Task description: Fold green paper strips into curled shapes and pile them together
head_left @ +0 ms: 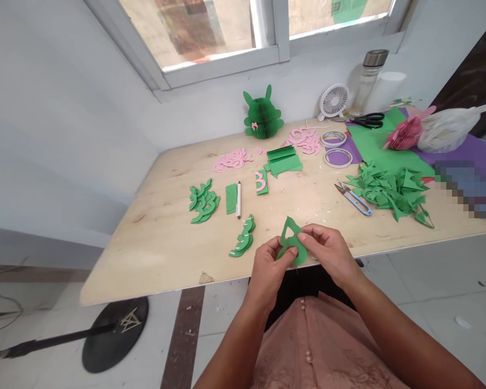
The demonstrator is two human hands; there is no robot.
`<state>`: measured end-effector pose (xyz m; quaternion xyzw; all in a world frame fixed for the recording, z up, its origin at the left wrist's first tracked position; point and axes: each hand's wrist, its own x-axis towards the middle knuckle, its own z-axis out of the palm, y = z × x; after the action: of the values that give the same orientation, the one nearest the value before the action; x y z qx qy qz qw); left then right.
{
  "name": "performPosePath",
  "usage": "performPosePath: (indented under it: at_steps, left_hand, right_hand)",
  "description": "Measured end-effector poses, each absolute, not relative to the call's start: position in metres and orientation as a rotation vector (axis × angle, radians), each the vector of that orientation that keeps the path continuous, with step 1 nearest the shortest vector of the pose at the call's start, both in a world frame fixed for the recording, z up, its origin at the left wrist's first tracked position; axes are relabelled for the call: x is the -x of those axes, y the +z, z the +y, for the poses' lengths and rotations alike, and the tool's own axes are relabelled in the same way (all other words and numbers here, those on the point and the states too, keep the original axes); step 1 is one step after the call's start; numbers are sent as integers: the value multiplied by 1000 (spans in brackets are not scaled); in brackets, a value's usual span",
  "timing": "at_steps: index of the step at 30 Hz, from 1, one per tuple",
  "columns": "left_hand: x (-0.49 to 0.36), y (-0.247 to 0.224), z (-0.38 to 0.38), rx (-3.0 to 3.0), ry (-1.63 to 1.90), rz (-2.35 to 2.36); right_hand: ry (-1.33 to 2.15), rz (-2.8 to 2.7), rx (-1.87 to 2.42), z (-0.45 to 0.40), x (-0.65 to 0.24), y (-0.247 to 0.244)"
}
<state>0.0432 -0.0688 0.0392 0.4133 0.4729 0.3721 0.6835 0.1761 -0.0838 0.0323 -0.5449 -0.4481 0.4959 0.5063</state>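
Note:
Both of my hands pinch one green paper cutout (301, 254) at the table's front edge; it has curved edges and a gap in its upper part. My left hand (270, 265) grips its lower left side, thumb on top. Opposite it, my right hand (328, 247) holds the right edge between thumb and fingers. Just left lie several curved green pieces (244, 237) with white strips on them. Beyond those are a white pen (238, 200) and a green paper rectangle (231, 199). A pink curved piece (261, 182) rests on another green strip.
Blue-handled thread snips (354, 200) lie beside a heap of green scraps (392, 189). Tape rolls (337, 158), black scissors (368, 120), a small fan (334, 101) and a glass bottle (366, 81) stand further back. A green honeycomb paper figure (263, 116) is by the wall, near pink cutouts (233, 159).

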Motion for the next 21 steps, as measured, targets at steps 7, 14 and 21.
performPosePath:
  at_steps: [7,14,21]
  left_hand:
    - [-35,44,-70,-816,805,908]
    - [-36,37,-70,-725,857,930]
    - [-44,33,-70,-783,951,992]
  right_hand:
    - [1170,-1004,1323,-83,-176,27]
    - [1164,-971,1318,-85,-171,27]
    - [1190,-1028,1287,-89,-170,29]
